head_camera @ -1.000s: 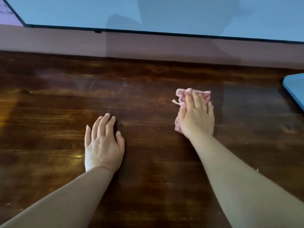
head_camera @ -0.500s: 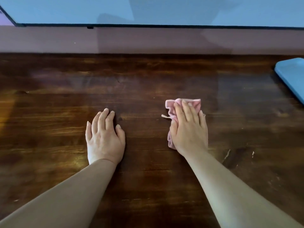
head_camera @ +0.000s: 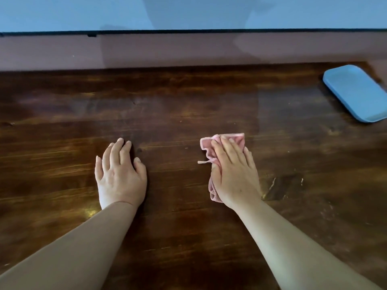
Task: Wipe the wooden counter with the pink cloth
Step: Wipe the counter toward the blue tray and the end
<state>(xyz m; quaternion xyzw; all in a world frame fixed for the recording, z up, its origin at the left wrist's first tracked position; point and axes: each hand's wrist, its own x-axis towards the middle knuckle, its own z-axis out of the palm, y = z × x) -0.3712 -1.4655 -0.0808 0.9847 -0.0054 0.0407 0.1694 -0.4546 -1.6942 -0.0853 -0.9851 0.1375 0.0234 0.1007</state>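
The dark wooden counter (head_camera: 188, 105) fills most of the head view. A crumpled pink cloth (head_camera: 209, 147) lies on it right of centre, with a loose thread sticking out to the left. My right hand (head_camera: 232, 172) presses flat on the cloth with straight fingers and covers most of it. My left hand (head_camera: 119, 174) rests palm down on the bare wood to the left, fingers straight, holding nothing. The two hands are a hand's width or so apart.
A light blue tray (head_camera: 356, 93) lies at the counter's far right. A pinkish wall strip (head_camera: 188, 49) borders the back edge, with a blue panel above it. A pale scuffed patch (head_camera: 282, 187) marks the wood just right of my right hand.
My right hand has drawn the pink cloth back toward me and slightly left. My left hand has stayed in place. The view has shifted, showing more of the blue tray.
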